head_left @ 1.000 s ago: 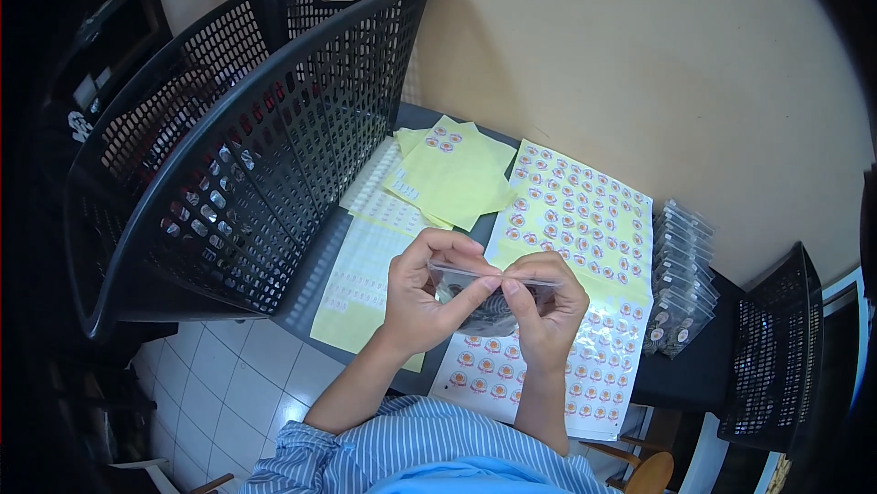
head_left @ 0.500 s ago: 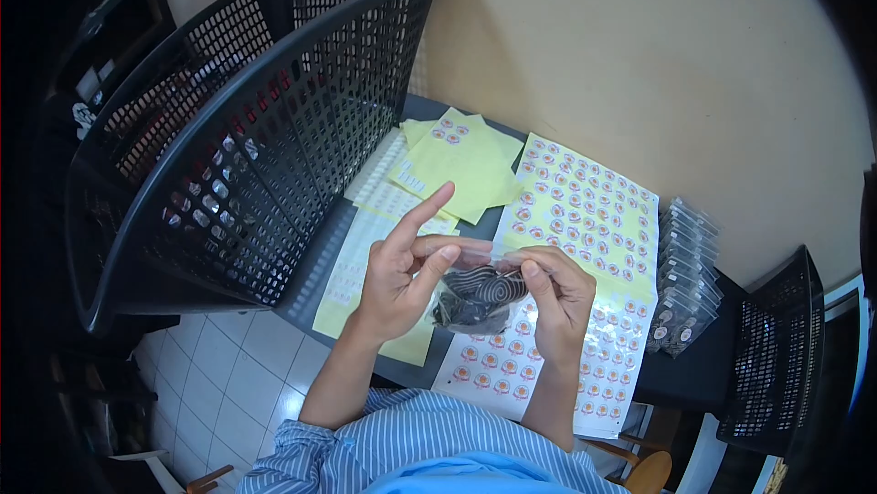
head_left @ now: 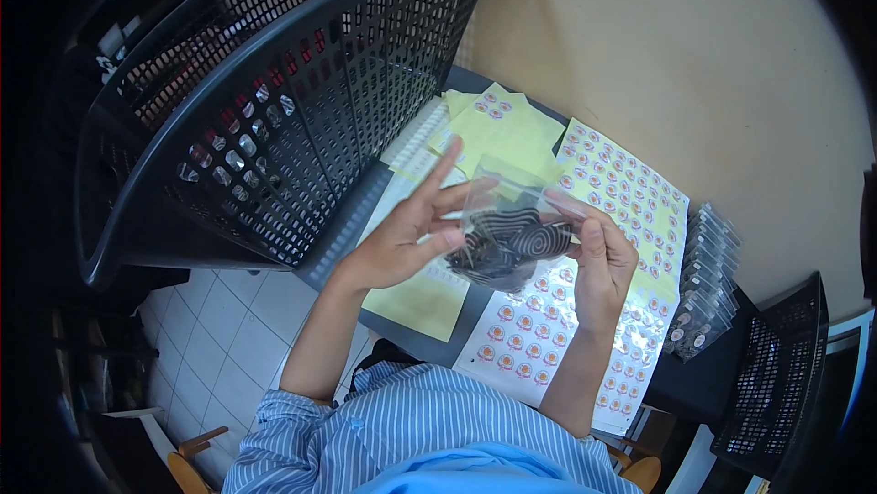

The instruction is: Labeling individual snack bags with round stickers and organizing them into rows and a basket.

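A clear plastic bag (head_left: 512,236) holds dark pieces with pale rings, like coils or rolled strips; its upper part is see-through. My right hand (head_left: 605,252) pinches the bag's right side between thumb and fingers. At the other side, my left hand (head_left: 416,229) has its fingers spread, the index pointing up, with the thumb beside the bag's left edge and other fingertips at or behind the plastic. Beneath the bag lie a white sheet of round stickers (head_left: 521,339) and yellow backing paper (head_left: 416,307).
A tall black perforated basket (head_left: 311,120) with red and silvery contents stands at the left. More yellow sheets (head_left: 521,133) and a yellow sticker sheet (head_left: 630,174) cover the dark table (head_left: 681,373). Filled clear bags (head_left: 703,279) are lined up at right, near another black basket (head_left: 776,375).
My left fingers have let go of the pinch at the bag's top and spread apart. The bag has been raised and tilted, held by my right hand; the whole view has shifted.
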A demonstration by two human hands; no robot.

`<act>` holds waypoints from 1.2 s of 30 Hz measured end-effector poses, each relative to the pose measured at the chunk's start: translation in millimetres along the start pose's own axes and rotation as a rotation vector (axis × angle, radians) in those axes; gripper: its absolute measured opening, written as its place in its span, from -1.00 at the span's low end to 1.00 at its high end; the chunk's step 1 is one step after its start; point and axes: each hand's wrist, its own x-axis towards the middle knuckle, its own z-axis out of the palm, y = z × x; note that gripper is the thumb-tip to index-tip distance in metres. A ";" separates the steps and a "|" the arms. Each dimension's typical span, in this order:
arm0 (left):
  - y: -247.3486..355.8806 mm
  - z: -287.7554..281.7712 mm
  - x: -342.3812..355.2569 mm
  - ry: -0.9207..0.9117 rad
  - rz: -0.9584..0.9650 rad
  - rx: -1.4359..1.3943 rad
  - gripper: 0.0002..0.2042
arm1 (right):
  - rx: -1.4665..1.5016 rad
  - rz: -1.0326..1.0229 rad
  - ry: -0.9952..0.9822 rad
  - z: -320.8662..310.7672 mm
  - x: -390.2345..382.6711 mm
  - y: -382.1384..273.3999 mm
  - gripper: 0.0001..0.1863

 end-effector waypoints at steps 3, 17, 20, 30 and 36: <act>-4.2 -3.6 -7.5 -0.077 -0.085 0.154 -0.32 | -0.098 0.043 -0.077 9.8 -1.5 7.5 -0.73; -24.8 -42.3 19.7 0.174 -0.199 0.179 -0.68 | -0.809 -0.302 -0.576 87.0 -50.6 121.6 -0.62; -39.1 -41.6 23.0 0.181 -0.242 0.168 -0.66 | -0.771 -0.212 -0.638 98.6 -68.3 125.6 -0.56; -94.9 -45.9 -14.8 0.403 -0.320 -0.216 -0.68 | -0.635 -0.125 -0.667 101.4 -94.5 97.3 -0.63; -100.6 -37.7 -27.1 0.503 -0.267 -0.296 -0.71 | -0.647 -0.115 -0.541 105.5 -107.1 102.2 -0.62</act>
